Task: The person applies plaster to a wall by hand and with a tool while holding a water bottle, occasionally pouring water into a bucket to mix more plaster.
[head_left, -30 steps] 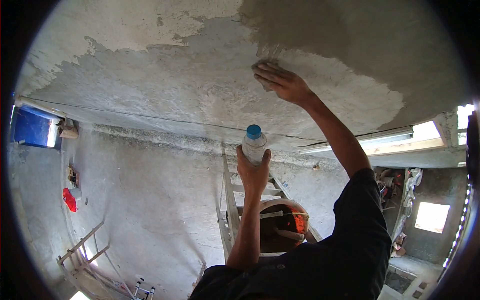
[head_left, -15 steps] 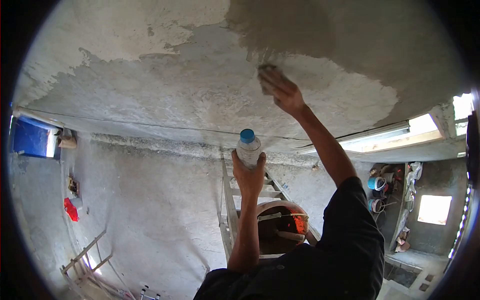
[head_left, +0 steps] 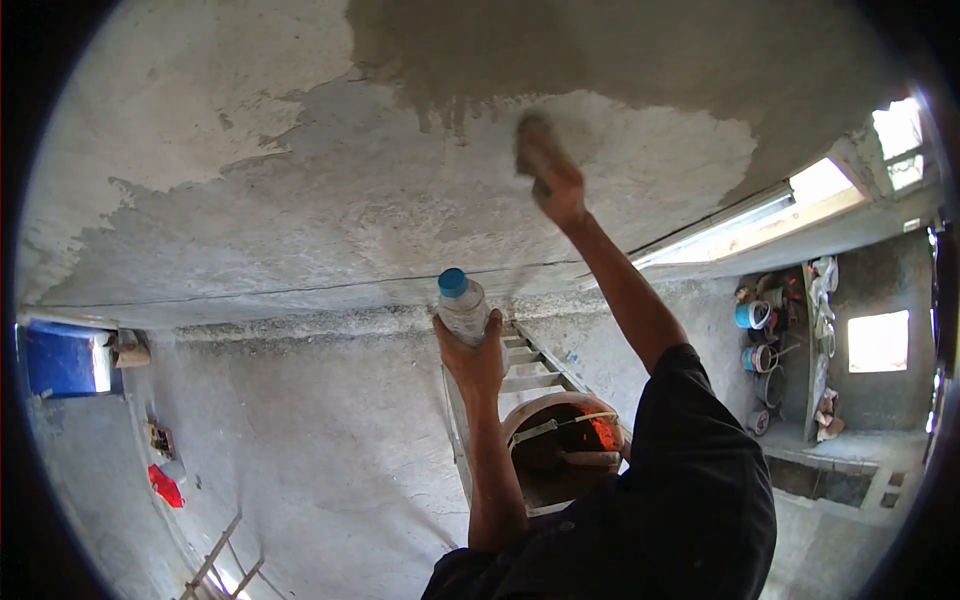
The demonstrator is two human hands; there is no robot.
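Observation:
My left hand (head_left: 472,358) is wrapped around a clear plastic bottle (head_left: 464,310) with a blue cap, held upright in front of the wall. Higher and to the right, my right hand (head_left: 561,190) is closed on a dark grey sponge-like pad (head_left: 536,135), blurred by motion. The pad overlaps the pale patch of the plaster wall (head_left: 640,150), just below the darker, wet-looking plaster (head_left: 480,50) with its drip marks. Below my hands, a bucket (head_left: 560,400) holds tools with pale handles and something orange-red.
A wooden ladder (head_left: 530,382) stands beneath me, behind the bucket. Toward the right are a window opening (head_left: 745,222) and several stored pails (head_left: 755,316). Down on the left lie a red item (head_left: 166,485) and a wooden frame (head_left: 215,560). A blue panel (head_left: 60,360) is at far left.
My view has shifted, so the wall and bottle sit further left. My right hand has swept the pad across to the right over the pale patch. My left hand still holds the bottle.

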